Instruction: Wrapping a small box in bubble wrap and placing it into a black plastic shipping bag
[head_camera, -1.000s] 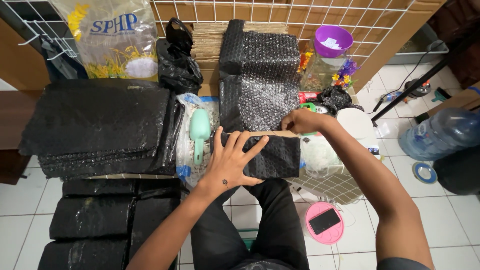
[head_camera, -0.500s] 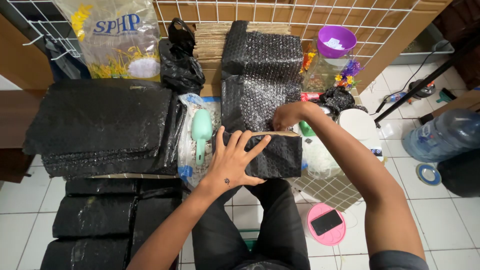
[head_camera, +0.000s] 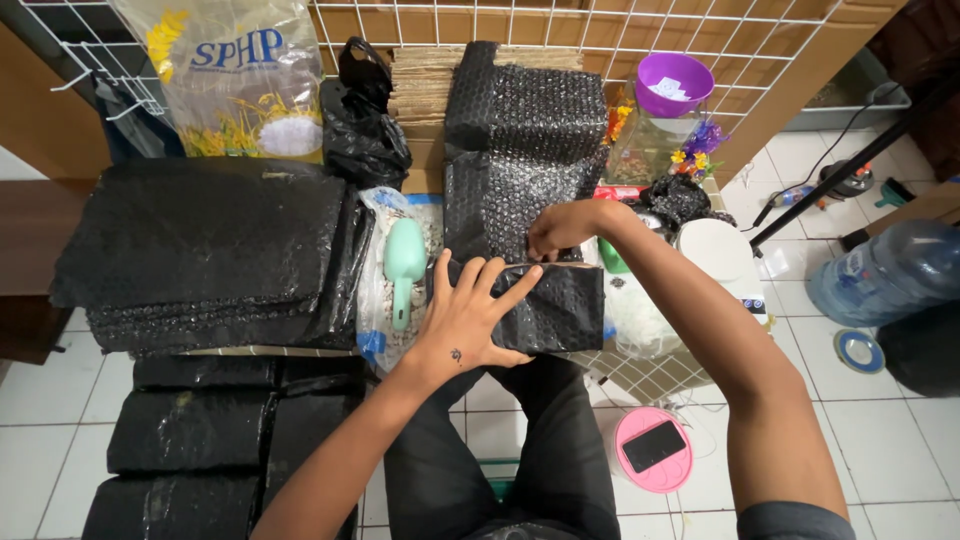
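Observation:
A box wrapped in black bubble wrap (head_camera: 560, 310) rests on my lap at the middle of the view. My left hand (head_camera: 468, 318) lies flat on its left part, fingers spread, pressing the wrap down. My right hand (head_camera: 558, 228) is at the box's far top edge, fingers curled on the wrap where it meets a long black bubble wrap sheet (head_camera: 520, 150) running away from me. Whether the fingers pinch the wrap or only press it is hard to tell.
A stack of black bubble wrap sheets (head_camera: 200, 250) lies at left, wrapped black parcels (head_camera: 190, 440) below it. A mint scoop (head_camera: 403, 262) sits in a bag of pebbles. A purple bowl (head_camera: 672, 82), white container (head_camera: 715, 255), pink lid with phone (head_camera: 652, 447) and water jug (head_camera: 880, 270) are at right.
My right hand has slid left along the box's far edge, from its right end toward the middle. The left hand has stayed pressed on the wrap.

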